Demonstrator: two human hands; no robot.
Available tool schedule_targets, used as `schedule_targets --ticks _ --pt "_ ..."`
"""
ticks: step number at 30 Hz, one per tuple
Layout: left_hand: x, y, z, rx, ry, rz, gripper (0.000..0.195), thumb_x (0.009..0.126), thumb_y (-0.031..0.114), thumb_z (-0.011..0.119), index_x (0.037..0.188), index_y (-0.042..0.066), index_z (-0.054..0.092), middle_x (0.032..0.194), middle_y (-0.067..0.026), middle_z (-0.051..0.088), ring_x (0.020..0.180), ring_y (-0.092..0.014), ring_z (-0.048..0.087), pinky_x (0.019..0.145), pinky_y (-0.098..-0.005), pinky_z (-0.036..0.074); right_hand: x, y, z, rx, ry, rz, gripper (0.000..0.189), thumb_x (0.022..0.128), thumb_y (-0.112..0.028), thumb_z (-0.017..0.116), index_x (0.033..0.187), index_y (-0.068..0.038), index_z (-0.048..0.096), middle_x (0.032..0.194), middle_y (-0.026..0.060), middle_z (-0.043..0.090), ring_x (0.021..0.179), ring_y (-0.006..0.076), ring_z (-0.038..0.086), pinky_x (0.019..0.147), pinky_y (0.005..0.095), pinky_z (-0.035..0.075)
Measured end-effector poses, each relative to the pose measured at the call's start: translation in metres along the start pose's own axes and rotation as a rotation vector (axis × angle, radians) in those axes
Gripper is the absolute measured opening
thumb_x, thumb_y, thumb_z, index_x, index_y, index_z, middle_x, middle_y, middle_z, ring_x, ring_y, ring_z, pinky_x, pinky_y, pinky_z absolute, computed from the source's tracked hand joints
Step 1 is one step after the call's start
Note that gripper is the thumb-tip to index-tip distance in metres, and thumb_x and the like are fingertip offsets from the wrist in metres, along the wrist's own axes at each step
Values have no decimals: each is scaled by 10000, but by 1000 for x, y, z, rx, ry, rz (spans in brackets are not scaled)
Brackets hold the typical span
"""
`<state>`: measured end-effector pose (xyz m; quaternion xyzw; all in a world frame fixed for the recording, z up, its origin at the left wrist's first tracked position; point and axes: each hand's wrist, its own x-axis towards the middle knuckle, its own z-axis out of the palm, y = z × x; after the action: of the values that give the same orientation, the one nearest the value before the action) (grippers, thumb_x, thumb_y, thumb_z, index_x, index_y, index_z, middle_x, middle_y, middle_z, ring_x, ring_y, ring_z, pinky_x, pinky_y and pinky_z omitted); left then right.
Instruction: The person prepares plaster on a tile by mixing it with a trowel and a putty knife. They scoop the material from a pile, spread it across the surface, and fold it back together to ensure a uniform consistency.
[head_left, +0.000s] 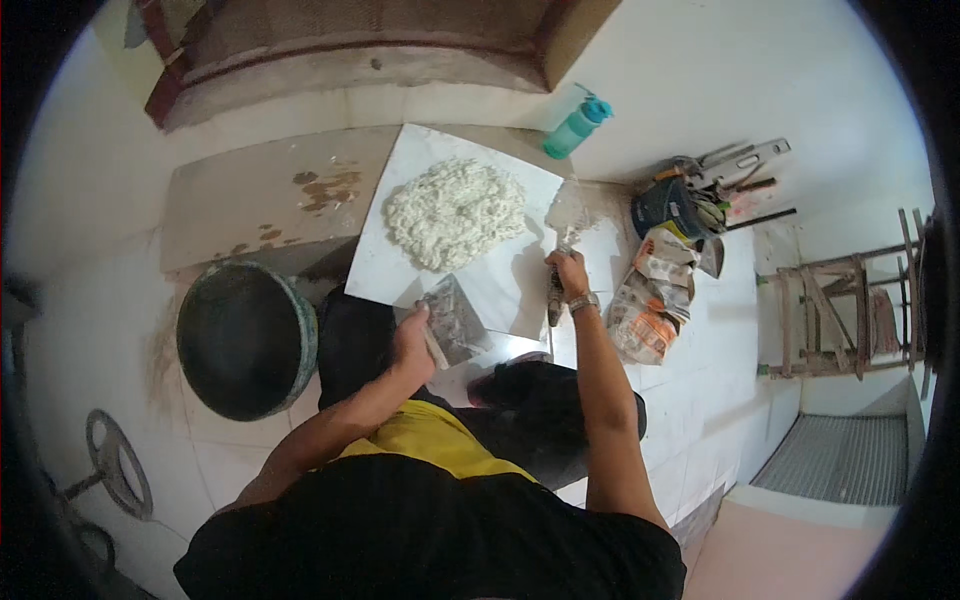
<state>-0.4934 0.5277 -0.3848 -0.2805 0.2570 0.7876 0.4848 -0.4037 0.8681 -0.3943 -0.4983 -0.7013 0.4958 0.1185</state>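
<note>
Before me lies a white square board (510, 304), with a spread heap of lumpy white paste (456, 214) on it. My left hand (414, 343) grips the edge of a broad, flat-bladed plastering tool (459, 319), its grey face smeared with residue. That blade overlaps the board's near edge. Just off the board's right side, my right hand (571, 276) holds a putty knife (566, 214) by its handle. The knife's wide blade points away from me and carries some pale residue. A wristwatch (583, 302) is on my right wrist.
A dark round basin (244, 341) stands at left. A stained ledge (217, 199) runs under the window frame, with a teal bottle (574, 131) on it. At right are a tool bucket (664, 210), a crumpled opened bag (651, 307) and a wooden trestle (836, 315).
</note>
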Motion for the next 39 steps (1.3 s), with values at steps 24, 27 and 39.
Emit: schedule_targets --ticks 24,27,39 --pt "-15 -1 -28 267 0 167 292 950 259 585 1142 46 637 1044 -89 683 966 -245 662 900 -392 505 7 20 5 7 -64 -91 159 791 -178 633 771 -22 656 697 31 602 636 144 524 619 302 425" --pt "-15 8 -40 310 33 118 331 957 321 596 1120 38 650 980 -74 687 888 -208 661 833 -362 502 5 -5 4 -226 -234 -188 174 814 -175 630 847 -13 681 830 58 639 732 170 599 660 311 485" --pt "-77 38 -48 433 172 139 206 926 176 701 1096 80 635 1089 -48 660 963 -163 643 838 -344 556 16 -26 -1 -21 -280 13 222 832 -202 625 914 4 636 874 85 635 795 202 646 696 396 611"
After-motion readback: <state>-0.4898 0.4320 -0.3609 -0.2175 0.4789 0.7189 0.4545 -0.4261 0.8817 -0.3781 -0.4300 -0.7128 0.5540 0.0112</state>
